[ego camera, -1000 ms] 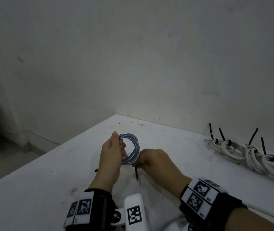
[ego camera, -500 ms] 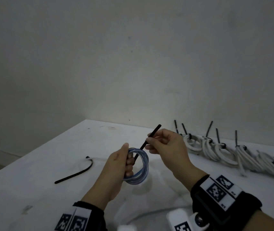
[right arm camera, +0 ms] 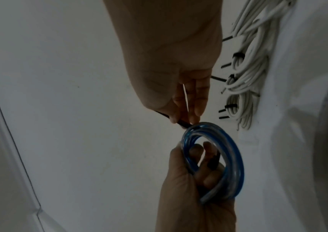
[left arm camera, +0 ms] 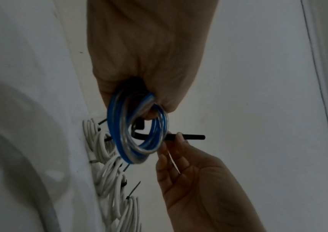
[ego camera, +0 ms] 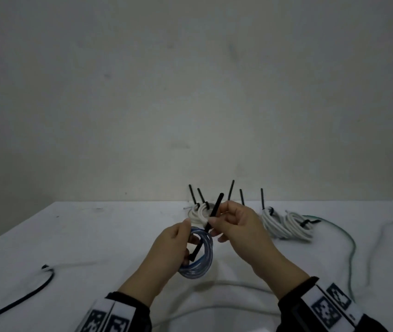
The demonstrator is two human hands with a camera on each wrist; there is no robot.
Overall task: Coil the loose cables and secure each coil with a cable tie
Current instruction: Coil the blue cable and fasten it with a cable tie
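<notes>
Blue-and-clear cable coil [ego camera: 199, 256] — gripped in my left hand [ego camera: 169, 250] above the white bench [ego camera: 94, 236]. Black cable tie [ego camera: 211, 220] passes through the coil, pinched by my right hand [ego camera: 238, 226]. Tied white coils [ego camera: 286, 224] lie behind — near the wall.

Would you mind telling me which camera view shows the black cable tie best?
The left wrist view: the black cable tie passes through the blue coil, pinched by the right hand. The head view shows its length partly behind fingers; the right wrist view shows only short pieces.
</notes>
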